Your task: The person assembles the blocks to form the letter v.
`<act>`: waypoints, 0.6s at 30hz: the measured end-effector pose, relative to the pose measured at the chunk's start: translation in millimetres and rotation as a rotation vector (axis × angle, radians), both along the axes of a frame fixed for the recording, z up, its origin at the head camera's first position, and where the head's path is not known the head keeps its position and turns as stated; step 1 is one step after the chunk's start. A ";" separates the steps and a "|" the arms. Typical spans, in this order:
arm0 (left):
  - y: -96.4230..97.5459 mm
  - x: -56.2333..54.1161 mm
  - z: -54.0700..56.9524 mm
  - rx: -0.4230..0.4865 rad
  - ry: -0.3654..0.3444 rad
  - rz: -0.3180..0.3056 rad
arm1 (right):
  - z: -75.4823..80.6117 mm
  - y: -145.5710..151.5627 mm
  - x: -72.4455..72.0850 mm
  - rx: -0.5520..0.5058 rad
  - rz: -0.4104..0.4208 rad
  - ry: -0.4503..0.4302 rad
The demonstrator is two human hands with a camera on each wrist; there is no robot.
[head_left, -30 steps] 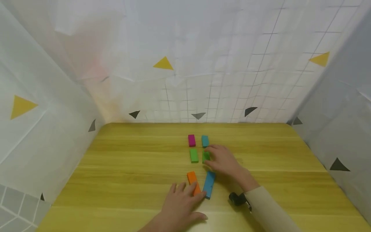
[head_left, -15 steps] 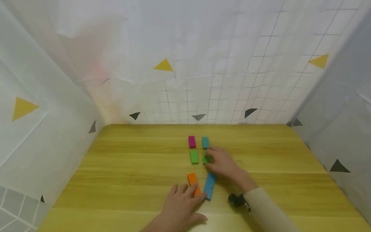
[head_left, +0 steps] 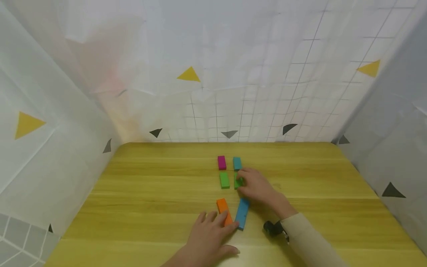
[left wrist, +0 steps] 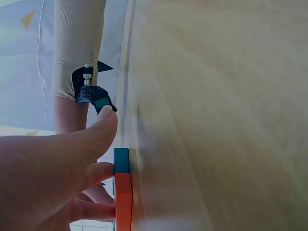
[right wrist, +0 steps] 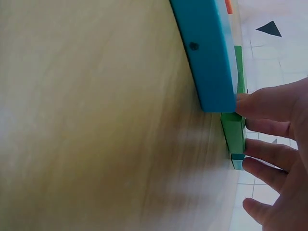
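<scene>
no lettering, label, brand, number or sign can be read in any of the three views, neither on the rectangular blocks [head_left: 224, 180] nor on the sheeted walls [head_left: 233, 48].

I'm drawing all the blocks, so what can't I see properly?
Head view: the right fingers hide part of the green block on the right.
Head view: the left fingers cover part of the orange block.
Left wrist view: the bottom edge cuts off the orange block.
Right wrist view: the top edge cuts off the blue block.

6 blocks [head_left: 224, 180] on the table [head_left: 140, 207]
</scene>
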State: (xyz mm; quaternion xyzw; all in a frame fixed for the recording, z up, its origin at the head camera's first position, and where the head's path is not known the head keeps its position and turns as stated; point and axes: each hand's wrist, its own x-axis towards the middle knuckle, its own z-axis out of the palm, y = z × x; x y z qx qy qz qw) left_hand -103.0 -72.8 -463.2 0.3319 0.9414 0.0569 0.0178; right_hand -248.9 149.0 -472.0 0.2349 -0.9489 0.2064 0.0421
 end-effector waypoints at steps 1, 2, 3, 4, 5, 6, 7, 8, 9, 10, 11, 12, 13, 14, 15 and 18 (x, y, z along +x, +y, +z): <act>0.1 0.1 0.1 -0.002 0.000 0.000 | 0.7 0.1 0.3 0.001 -0.003 -0.007; 0.2 0.2 0.4 -0.006 0.002 0.001 | 1.0 0.4 0.5 0.000 -0.005 -0.011; 0.2 0.4 0.6 -0.009 0.006 0.001 | 0.9 0.5 0.7 -0.002 -0.002 -0.006; 0.3 0.5 0.8 -0.010 0.013 0.001 | 0.9 1.0 0.8 -0.002 -0.002 -0.006; 0.4 0.6 1.0 -0.013 0.018 0.002 | 1.1 1.4 1.0 -0.007 0.000 -0.006; 0.5 1.0 1.3 -0.011 0.024 0.001 | 0.7 2.0 1.2 -0.010 0.003 -0.003; 0.6 1.3 1.4 -0.010 0.031 0.000 | 0.2 2.7 1.3 -0.014 0.005 0.001; 0.7 1.5 1.7 -0.009 0.033 0.000 | -0.3 3.2 1.5 -0.016 0.008 0.006; 0.8 1.9 1.9 -0.008 0.034 0.000 | -0.3 3.7 1.8 -0.021 0.012 0.005; 0.8 2.0 2.2 -0.007 0.033 0.000 | -0.2 4.3 2.1 -0.024 0.012 -0.001; 0.9 2.2 2.6 -0.007 0.030 0.002 | -0.1 4.9 2.4 -0.029 0.013 -0.004; 0.8 2.3 2.9 -0.006 0.029 0.002 | 0.2 5.3 2.8 -0.031 0.013 -0.005; 0.7 2.4 3.2 -0.006 0.027 0.003 | 0.5 5.6 3.2 -0.034 0.014 -0.008; 0.5 2.6 3.6 -0.004 0.024 0.005 | 1.3 5.9 3.7 -0.037 0.014 -0.013; 0.4 2.6 3.7 -0.003 0.023 0.005 | 2.3 6.2 4.1 -0.041 0.012 -0.022; -0.4 2.6 3.5 -0.002 0.025 0.006 | 5.7 6.8 6.0 -0.051 0.012 -0.032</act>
